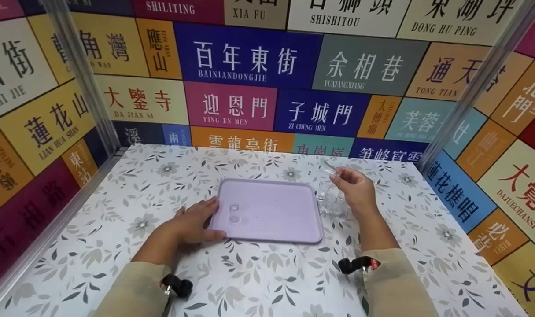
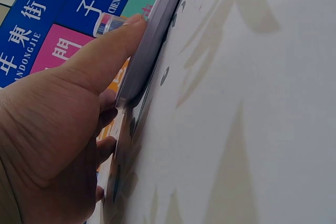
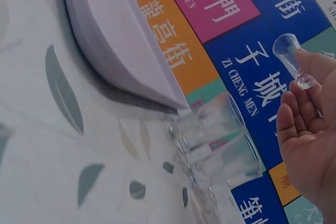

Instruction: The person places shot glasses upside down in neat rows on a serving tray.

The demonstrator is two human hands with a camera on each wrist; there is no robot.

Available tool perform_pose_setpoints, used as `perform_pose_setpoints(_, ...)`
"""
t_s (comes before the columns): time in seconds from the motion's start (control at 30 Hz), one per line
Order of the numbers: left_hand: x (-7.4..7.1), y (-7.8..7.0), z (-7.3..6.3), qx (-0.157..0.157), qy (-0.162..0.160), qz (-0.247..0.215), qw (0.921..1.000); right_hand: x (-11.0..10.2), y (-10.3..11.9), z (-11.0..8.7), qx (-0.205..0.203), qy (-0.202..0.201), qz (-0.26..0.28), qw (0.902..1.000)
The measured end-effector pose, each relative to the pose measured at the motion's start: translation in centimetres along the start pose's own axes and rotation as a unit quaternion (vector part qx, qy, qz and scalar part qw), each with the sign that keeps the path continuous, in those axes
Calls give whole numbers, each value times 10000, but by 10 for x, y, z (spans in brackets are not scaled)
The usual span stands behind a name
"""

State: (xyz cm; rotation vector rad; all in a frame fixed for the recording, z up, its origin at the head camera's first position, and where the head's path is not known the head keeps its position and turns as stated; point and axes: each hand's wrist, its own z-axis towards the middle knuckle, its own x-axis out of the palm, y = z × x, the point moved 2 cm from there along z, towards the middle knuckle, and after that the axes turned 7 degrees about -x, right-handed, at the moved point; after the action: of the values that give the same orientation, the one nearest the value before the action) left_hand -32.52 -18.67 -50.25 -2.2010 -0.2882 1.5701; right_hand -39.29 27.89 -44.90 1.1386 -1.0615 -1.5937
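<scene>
My left hand (image 1: 192, 224) rests at the left side of a lilac tray (image 1: 276, 207), fingers along its edge and thumb on the near left corner. In the left wrist view the thumb lies along the rim of the tray (image 2: 152, 40). A small clear glass (image 1: 234, 213) stands on the tray's left part. My right hand (image 1: 357, 189) is raised beyond the tray's right side. Thumb and fingers pinch a small clear flared shot glass (image 3: 290, 59) near its base, its mouth tilted up and away. Close below this hand, several clear glasses (image 1: 333, 204) stand beside the tray.
A white table (image 1: 267, 277) with a leaf and flower print carries everything. Walls of coloured sign panels (image 1: 249, 53) rise behind and at both sides, with clear corner posts (image 1: 461, 97). Black wrist cameras (image 1: 179, 286) sit at both sleeves.
</scene>
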Motion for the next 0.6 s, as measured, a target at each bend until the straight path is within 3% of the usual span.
perform_pose_setpoints(0.27, 0, -1, -1, 10, 2, 56, 10000, 44, 8, 0, -378, 156, 330, 9986)
perform_pose_setpoints(0.6, -1, -1, -1, -46, 22, 21, 10000, 92, 25, -11, -734, 655, 465, 9941)
